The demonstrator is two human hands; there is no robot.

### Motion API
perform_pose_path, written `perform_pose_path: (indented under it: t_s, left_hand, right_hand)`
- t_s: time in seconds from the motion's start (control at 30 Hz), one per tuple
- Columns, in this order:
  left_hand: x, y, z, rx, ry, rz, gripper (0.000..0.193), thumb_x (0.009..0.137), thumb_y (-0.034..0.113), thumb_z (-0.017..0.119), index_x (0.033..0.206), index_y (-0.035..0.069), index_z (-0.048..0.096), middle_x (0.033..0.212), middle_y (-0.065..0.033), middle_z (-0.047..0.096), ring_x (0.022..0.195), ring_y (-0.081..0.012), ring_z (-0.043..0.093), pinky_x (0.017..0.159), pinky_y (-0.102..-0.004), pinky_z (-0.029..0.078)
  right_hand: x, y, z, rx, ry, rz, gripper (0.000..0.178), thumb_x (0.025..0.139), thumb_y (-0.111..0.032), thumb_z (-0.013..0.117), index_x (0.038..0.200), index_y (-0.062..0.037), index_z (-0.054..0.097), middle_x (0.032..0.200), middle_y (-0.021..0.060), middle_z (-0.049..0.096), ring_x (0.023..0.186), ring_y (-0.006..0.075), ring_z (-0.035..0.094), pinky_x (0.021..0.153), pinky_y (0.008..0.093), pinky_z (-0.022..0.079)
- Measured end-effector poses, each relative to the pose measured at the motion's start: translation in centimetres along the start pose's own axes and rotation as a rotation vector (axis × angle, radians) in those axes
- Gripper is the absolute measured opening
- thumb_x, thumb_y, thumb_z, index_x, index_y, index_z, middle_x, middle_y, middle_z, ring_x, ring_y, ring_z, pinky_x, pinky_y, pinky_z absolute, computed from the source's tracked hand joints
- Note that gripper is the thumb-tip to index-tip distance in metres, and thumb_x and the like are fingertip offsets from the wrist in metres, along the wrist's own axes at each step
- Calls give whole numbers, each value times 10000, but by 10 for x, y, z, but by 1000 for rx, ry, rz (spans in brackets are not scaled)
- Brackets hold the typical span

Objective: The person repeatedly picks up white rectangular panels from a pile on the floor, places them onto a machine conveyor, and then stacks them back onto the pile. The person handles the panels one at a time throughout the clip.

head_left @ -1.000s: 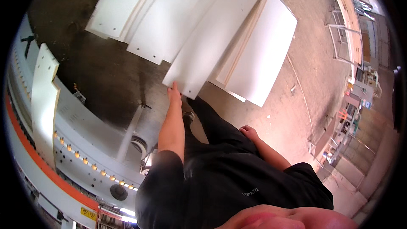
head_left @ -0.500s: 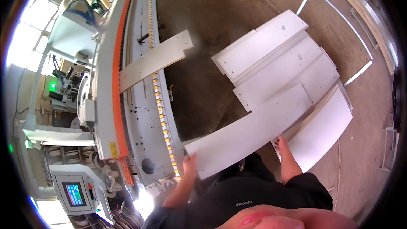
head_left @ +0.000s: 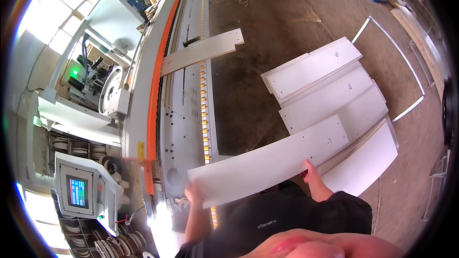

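A long white panel (head_left: 258, 162) with small holes spans in front of me, its left end over the edge of the long machine. My left hand (head_left: 194, 192) grips that left end, thumb on the top face and the other fingers hidden beneath. At the near long edge, toward the right, my right hand (head_left: 311, 172) holds the panel, with a finger on its rim. The panel's far right part overlaps a pile of white panels (head_left: 330, 93). Another white panel with a notched end (head_left: 203, 52) lies across the machine, against its orange strip.
The long machine (head_left: 191, 129) with an orange strip (head_left: 155, 95) and a row of yellow-and-white rollers runs along my left. A control screen (head_left: 77, 192) stands at lower left, above shelves of rolled edge banding (head_left: 119, 246). A white frame outline (head_left: 399, 43) is beyond the pile.
Both hands have carried the long panel leftward, so its left end now reaches over the machine's edge. The view has shifted, moving the machine and pile rightward in the picture.
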State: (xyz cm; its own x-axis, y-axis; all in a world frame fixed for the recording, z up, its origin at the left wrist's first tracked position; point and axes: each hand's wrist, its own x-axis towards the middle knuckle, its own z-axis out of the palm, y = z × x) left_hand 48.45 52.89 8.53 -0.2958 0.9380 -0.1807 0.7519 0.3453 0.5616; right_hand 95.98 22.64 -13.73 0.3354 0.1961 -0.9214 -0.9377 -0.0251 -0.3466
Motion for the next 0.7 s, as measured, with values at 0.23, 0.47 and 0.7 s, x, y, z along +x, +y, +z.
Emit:
perform_pose_path:
  t_s: [0.23,0.47,0.7]
  left_hand:
    - [51,-71,-55,86,121,-29,580,923,575,603,892,7,714,856,-187,712,837,-357,672,764,-493,504]
    - [83,-102,-50,182,135,301,562,940,266,566,1459,70,474,1450,-164,547,1341,-366,500,1108,-433,406]
    - [142,-151,-53,-422,-109,200,388,930,157,585,1299,49,638,1237,-194,686,1122,-304,657,935,-365,510]
  right_hand:
    - [-28,-88,-41,327,-99,-333,552,931,-490,667,1301,-85,607,1241,74,674,1114,274,658,896,439,561]
    - [-51,-85,-63,165,210,-406,623,907,-437,751,1312,-1,568,1226,132,664,1112,309,656,908,476,561]
    - [-37,-52,-88,187,120,-461,608,929,-429,727,1337,-11,556,1252,133,655,1103,314,657,914,492,559]
